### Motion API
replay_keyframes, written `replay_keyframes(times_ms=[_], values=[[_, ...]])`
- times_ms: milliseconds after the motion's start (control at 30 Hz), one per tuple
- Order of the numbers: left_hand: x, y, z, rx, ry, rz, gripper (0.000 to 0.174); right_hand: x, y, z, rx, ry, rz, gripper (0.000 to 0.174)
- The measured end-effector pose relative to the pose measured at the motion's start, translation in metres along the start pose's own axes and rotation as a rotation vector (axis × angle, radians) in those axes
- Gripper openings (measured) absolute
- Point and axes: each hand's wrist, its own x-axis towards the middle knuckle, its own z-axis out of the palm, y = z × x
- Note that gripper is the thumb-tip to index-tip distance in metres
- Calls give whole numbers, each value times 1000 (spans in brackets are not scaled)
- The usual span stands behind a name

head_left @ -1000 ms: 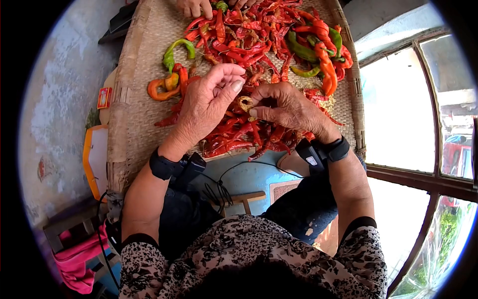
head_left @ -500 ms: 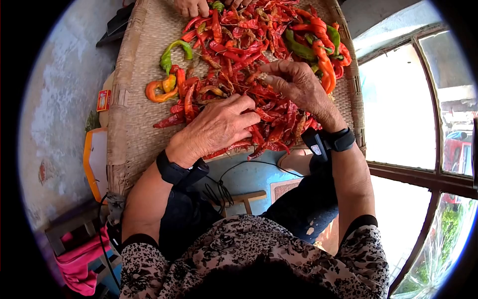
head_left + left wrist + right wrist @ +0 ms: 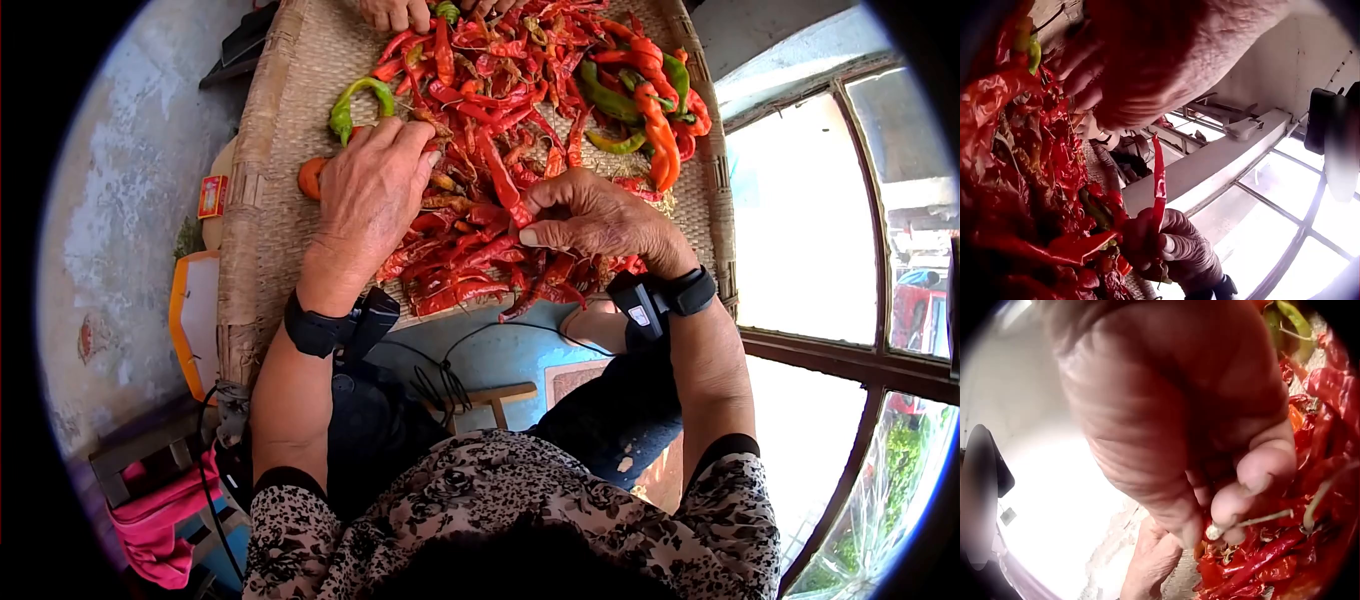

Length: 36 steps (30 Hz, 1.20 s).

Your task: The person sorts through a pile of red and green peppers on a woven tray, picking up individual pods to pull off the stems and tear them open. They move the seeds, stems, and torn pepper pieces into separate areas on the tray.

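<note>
Dried red chili peppers (image 3: pixel 450 285) lie in a thick heap on a woven tray (image 3: pixel 275 130). My right hand (image 3: pixel 600 220) pinches a long red chili (image 3: pixel 505 185) between thumb and forefinger; the left wrist view shows this chili (image 3: pixel 1159 181) pointing up from the fingers. In the right wrist view a pale, thin stem (image 3: pixel 1266 519) sticks out by the fingertips. My left hand (image 3: pixel 375 185) reaches over the left side of the heap, fingers bent down among the peppers. Its fingertips are partly hidden, and I cannot tell whether they hold a chili.
Fresh green and red-orange peppers (image 3: pixel 655 130) are piled at the tray's right. A curled green pepper (image 3: pixel 342 112) and an orange pepper (image 3: pixel 312 178) lie at left. Another person's hand (image 3: pixel 395 14) is at the far edge. A window (image 3: pixel 800 220) stands on the right.
My left hand has moved from the middle of the heap to its left side. My right hand came back toward me and now holds a long red chili instead of a small pale bit.
</note>
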Motion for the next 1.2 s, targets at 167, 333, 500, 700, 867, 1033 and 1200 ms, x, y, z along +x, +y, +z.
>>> replay_keyframes(times_ms=[167, 333, 500, 700, 867, 1033, 1200], values=[[-6, -13, 16, 523, -130, 37, 12, 2, 10, -13, -116, -132, -71, 28], [-5, -7, 14, 197, -89, 90, 18, 10, 4, -32, 139, 750, -328, 67], [-2, 14, 11, -243, -60, -62, 24, 5, 6, -17, -90, 610, -260, 49], [-5, 21, 16, -433, -109, 57, 22, 14, 9, 9, -286, 495, -481, 42], [-5, 21, 15, -444, -142, 119, 24, 14, 8, 13, -108, 369, -375, 19], [-4, 9, 0, -313, -213, -40, 29, 5, 4, -10, 408, 527, -207, 21], [-12, -17, 14, -202, -98, 253, 27, -2, -3, -26, 113, 45, 90, 24]])
